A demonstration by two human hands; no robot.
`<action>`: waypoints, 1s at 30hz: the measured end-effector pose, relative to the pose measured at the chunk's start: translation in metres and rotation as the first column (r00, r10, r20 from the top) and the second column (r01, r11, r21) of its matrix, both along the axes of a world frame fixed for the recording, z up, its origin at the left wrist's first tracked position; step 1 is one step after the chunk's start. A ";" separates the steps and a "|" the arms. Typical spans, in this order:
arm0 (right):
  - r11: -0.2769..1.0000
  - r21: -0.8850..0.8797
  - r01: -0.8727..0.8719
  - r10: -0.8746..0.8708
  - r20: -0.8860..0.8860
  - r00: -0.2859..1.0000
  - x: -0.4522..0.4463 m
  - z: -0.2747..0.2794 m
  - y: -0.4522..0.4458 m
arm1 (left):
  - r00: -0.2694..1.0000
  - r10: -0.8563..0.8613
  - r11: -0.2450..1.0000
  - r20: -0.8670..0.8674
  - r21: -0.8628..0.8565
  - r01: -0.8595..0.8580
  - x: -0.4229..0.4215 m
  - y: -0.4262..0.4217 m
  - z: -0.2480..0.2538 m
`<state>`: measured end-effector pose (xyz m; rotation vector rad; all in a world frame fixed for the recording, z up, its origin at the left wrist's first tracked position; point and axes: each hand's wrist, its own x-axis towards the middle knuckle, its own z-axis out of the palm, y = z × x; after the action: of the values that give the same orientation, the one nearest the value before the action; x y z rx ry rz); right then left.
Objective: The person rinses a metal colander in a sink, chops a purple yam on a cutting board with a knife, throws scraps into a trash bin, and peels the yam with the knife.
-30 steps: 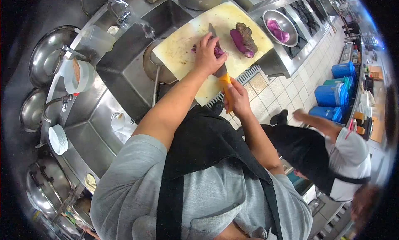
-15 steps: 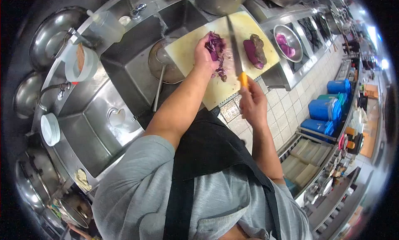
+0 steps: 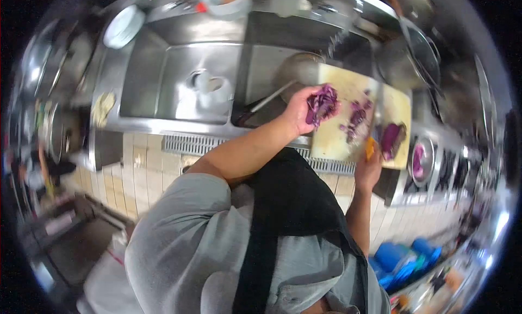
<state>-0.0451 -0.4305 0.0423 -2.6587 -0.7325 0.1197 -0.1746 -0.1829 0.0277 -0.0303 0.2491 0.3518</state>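
Dark purple peelings lie in my left hand, its palm up and fingers curled around them, beside the left edge of the cutting board. My right hand grips the yellow handle of a knife, whose blurred blade points away over the board. More purple scraps lie on the board left of the blade. To its right rests a purple root with brown skin along one side.
A metal bowl with purple pieces stands right of the board, near the stove. On the left are two steel sinks, with a long-handled pan beneath the board's left edge. A person in light clothing is at the lower left.
The view has swung toward the sinks. My left hand has lifted peelings off the board and moved left past its edge. The knife has come away from the scraps, still in my right hand.
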 end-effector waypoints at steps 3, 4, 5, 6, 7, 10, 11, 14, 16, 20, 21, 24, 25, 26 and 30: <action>0.982 0.030 -0.186 0.180 0.141 0.974 0.016 -0.013 -0.011 | 0.986 0.164 0.984 0.006 0.066 -0.164 -0.042 -0.003 0.002; 0.986 0.006 -0.169 0.167 0.128 0.978 0.013 -0.004 -0.010 | 0.972 0.236 0.969 0.000 0.075 -0.235 -0.058 -0.009 0.005; 0.981 -0.029 -0.193 0.195 0.119 0.973 0.013 0.002 -0.011 | 0.948 0.319 0.945 -0.003 0.081 -0.317 -0.074 -0.015 0.007; 0.978 -0.019 -0.207 0.208 0.095 0.974 0.013 0.005 -0.013 | 0.919 0.395 0.915 -0.007 0.087 -0.393 -0.090 -0.023 0.009; 0.957 -0.005 -0.291 0.288 0.152 0.946 0.019 0.003 -0.019 | 0.893 0.450 0.889 -0.004 0.092 -0.448 -0.107 -0.032 0.007; 0.878 0.107 -0.466 0.425 0.272 0.863 0.029 0.008 -0.026 | 0.786 0.615 0.789 -0.063 0.058 -0.612 -0.161 -0.064 0.002; 0.886 0.154 -0.438 0.419 0.143 0.897 0.025 0.019 -0.026 | 0.743 0.663 0.749 -0.091 0.047 -0.661 -0.181 -0.077 0.003; 0.791 0.260 -0.554 0.530 0.164 0.832 0.038 0.011 -0.025 | 0.615 0.775 0.627 -0.146 0.054 -0.777 -0.233 -0.115 0.010; 0.739 0.380 -0.557 0.589 0.039 0.807 0.028 0.010 -0.014 | 0.545 0.825 0.558 -0.152 0.066 -0.827 -0.266 -0.135 0.011; 0.653 0.406 -0.640 0.719 -0.067 0.692 -0.006 0.009 0.009 | 0.404 0.890 0.432 -0.212 0.107 -0.896 -0.323 -0.172 -0.002; 0.638 0.440 -0.632 0.743 -0.137 0.655 -0.020 0.011 0.016 | 0.369 0.903 0.400 -0.221 0.116 -0.909 -0.337 -0.180 -0.005; 0.581 0.389 -0.715 0.804 -0.134 0.580 -0.072 0.017 0.031 | 0.318 0.929 0.344 -0.190 0.125 -0.931 -0.378 -0.201 -0.010; 0.563 0.400 -0.723 0.824 -0.203 0.530 -0.083 0.008 0.037 | 0.283 0.938 0.308 -0.199 0.106 -0.946 -0.391 -0.208 -0.007; 0.549 0.407 -0.730 0.833 -0.195 0.517 -0.099 -0.004 0.041 | 0.269 0.944 0.293 -0.190 0.110 -0.950 -0.407 -0.214 -0.006; 0.468 0.470 -0.748 0.876 -0.357 0.324 -0.187 -0.023 0.056 | 0.187 0.964 0.211 -0.187 0.115 -0.971 -0.484 -0.238 -0.008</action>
<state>-0.2317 -0.3747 0.0191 -1.5787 -1.6794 0.9916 -0.6581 -0.4206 0.0199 -0.1929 0.4474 1.7129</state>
